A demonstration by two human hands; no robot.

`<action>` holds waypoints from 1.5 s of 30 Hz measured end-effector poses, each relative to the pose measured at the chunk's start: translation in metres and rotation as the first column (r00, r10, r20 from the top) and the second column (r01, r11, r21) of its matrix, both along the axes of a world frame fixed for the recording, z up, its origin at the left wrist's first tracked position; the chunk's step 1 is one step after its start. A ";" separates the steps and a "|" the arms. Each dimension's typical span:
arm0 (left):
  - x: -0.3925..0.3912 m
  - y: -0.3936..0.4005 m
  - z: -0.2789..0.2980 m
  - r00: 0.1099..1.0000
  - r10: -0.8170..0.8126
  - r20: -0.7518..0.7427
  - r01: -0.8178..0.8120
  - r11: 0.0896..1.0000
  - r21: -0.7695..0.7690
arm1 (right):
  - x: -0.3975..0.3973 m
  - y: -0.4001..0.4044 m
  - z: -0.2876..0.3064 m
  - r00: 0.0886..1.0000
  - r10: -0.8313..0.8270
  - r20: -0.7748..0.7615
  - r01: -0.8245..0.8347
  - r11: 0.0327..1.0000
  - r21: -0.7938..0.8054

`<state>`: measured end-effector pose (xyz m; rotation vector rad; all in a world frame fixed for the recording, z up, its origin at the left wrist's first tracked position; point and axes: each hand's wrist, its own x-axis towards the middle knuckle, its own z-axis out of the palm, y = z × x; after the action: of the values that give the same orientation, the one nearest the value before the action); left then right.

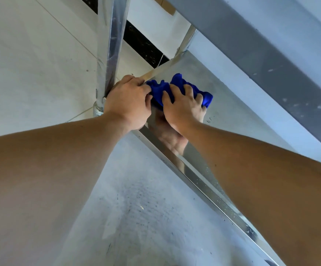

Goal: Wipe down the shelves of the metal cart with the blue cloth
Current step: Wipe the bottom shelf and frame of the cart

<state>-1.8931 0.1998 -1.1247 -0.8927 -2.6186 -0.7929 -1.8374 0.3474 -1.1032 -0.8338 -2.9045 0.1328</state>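
A crumpled blue cloth [177, 84] lies on the shiny middle shelf [232, 120] of the metal cart, close to the shelf's left corner. My right hand [182, 107] presses down on the cloth with fingers spread over it. My left hand [129, 102] rests at the shelf's corner beside the upright post [109, 45], its fingertips touching the cloth's left end. Part of the cloth is hidden under both hands.
The upper shelf's edge [261, 54] overhangs from the top right. A lower shelf [146, 217], scuffed and speckled, lies below my forearms. The middle shelf's front rim [203, 181] runs diagonally to the bottom right. Pale floor tiles [37, 54] spread at left.
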 end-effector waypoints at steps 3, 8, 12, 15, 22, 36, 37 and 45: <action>0.001 -0.001 0.002 1.000 0.000 0.019 0.000 1.000 0.008 | 0.041 -0.019 -0.003 0.998 0.042 -0.044 -0.042 0.999 0.004; 0.005 -0.002 0.010 1.000 0.002 0.010 -0.001 0.997 -0.078 | 0.100 -0.039 0.002 0.998 -0.022 0.054 0.026 0.996 -0.082; 0.008 0.005 0.022 0.999 0.042 0.007 -0.039 0.969 -0.243 | 0.135 -0.056 0.015 0.989 -0.129 0.077 0.139 0.979 -0.149; 0.015 0.021 0.032 0.993 0.116 0.017 -0.102 0.929 -0.355 | 0.155 -0.056 0.019 0.971 -0.238 0.021 0.238 0.955 -0.174; 0.047 0.060 0.025 0.989 -0.132 0.060 0.142 0.966 -0.214 | 0.144 -0.010 -0.003 0.911 -0.371 0.178 0.399 0.903 -0.161; 0.051 0.084 0.007 0.972 -0.221 0.079 0.233 0.947 -0.222 | 0.041 0.095 -0.008 0.872 -0.483 0.080 0.488 0.870 -0.065; 0.052 0.083 0.007 0.973 -0.217 0.077 0.229 0.946 -0.228 | 0.033 0.099 -0.007 0.870 -0.486 0.080 0.492 0.868 -0.067; 0.055 0.084 0.007 0.980 -0.196 0.024 0.197 0.953 -0.229 | 0.004 0.125 -0.002 0.882 -0.468 0.045 0.470 0.877 -0.098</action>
<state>-1.8384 0.2838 -1.1177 -1.2321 -2.6911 -0.5387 -1.8335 0.4725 -1.1052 -1.5361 -2.6305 0.2337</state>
